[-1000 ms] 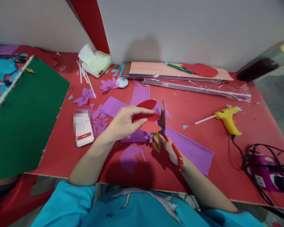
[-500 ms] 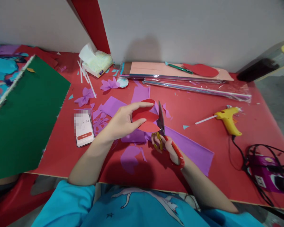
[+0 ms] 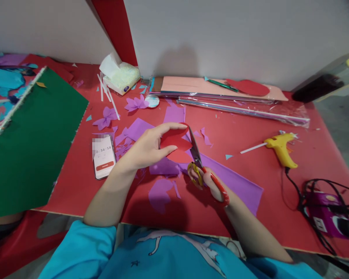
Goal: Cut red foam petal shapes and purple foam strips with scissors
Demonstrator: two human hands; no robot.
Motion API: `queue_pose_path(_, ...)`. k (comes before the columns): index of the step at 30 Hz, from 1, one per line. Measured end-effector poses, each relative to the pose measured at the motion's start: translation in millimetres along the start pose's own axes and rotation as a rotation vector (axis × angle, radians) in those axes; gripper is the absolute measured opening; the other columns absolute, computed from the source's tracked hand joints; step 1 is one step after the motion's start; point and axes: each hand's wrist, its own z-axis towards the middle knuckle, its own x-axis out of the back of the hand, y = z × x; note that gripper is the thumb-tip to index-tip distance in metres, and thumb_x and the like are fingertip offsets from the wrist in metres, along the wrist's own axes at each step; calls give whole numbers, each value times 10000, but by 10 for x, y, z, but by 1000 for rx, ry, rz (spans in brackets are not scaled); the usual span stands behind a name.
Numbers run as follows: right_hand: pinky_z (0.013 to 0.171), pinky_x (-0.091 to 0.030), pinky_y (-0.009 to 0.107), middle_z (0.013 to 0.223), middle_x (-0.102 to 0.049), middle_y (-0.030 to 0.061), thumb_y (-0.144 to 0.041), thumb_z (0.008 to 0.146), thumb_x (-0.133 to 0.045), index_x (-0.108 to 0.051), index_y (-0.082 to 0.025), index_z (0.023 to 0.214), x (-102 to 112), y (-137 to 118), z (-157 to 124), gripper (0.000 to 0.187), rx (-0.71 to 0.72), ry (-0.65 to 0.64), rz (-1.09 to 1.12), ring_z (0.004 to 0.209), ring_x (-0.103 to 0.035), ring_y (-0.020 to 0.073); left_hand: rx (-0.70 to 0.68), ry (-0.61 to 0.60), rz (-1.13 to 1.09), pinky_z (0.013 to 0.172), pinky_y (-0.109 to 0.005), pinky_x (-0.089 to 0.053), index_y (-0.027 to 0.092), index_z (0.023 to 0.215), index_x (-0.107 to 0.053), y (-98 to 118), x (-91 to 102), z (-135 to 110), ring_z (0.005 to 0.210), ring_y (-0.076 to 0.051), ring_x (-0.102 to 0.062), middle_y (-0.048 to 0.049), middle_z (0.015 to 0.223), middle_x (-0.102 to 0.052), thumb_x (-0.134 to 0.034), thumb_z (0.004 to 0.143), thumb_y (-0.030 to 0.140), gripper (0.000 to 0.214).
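Observation:
My left hand (image 3: 147,148) pinches a folded red paper cut-out (image 3: 177,145) above the red table (image 3: 250,155), thumb under it and fingers over its top. My right hand (image 3: 208,182) grips scissors (image 3: 202,166) with a red and a yellow handle. Their metal blades point up and away and lie against the right edge of the red paper. Purple paper sheets (image 3: 232,180) and scraps lie on the table under both hands.
A phone (image 3: 104,156) lies left of my left hand, beside a large green sheet (image 3: 31,143). A yellow glue gun (image 3: 279,147) with its cable sits at right, by a purple power strip (image 3: 322,213). Tissue pack (image 3: 120,75), purple paper flowers (image 3: 106,118) and wrapped paper stacks (image 3: 218,87) line the back.
The scissors' blades have swung leftward along the red paper's edge. My left hand has turned the cut-out slightly and drifted a little left.

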Motion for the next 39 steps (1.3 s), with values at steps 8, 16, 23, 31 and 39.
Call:
queue_pose_path(8,439,-242,272,622,-312,-20,-762,736,-288,-328,-214,633,62,-33,-10,559,-31,-43,-34,498,-252,108,1,-37,-1,1005,-305,-390,202,1218,-497,-21,67,-9,1166,-200,-503,-76,1250,-547,-623,742,168,494)
queue_pose_path(16,425,-223,270,616,-305,-12,-788,713,-269,-340,-216,624,117,-168,-17,583,-91,-89,-117,496,-231,109,31,-86,18,950,-285,-429,240,1210,-516,-40,127,-16,1089,-202,-557,-47,1219,-578,-654,715,171,518)
queue_pose_path(23,423,-209,276,590,-311,-11,-779,729,-245,-348,-217,624,129,-205,-29,581,-94,-87,-178,480,-231,109,27,-123,59,934,-279,-431,242,1227,-494,-51,134,-14,1072,-195,-561,-45,1229,-571,-628,729,165,521)
queue_pose_path(31,442,-237,291,561,-325,-4,-724,777,-245,-330,-222,594,135,-263,-25,541,-79,-72,-254,486,-250,122,-8,-156,87,964,-300,-407,206,1239,-464,-28,152,-8,1113,-194,-530,-63,1242,-554,-591,760,160,499)
queue_pose_path(39,676,-416,386,754,-481,48,-758,744,-264,-475,-235,734,201,-153,-36,564,42,-123,-145,716,-468,208,-26,-136,104,982,-330,-398,184,1248,-448,-51,164,-20,1139,-212,-508,-81,1267,-529,-589,784,233,487)
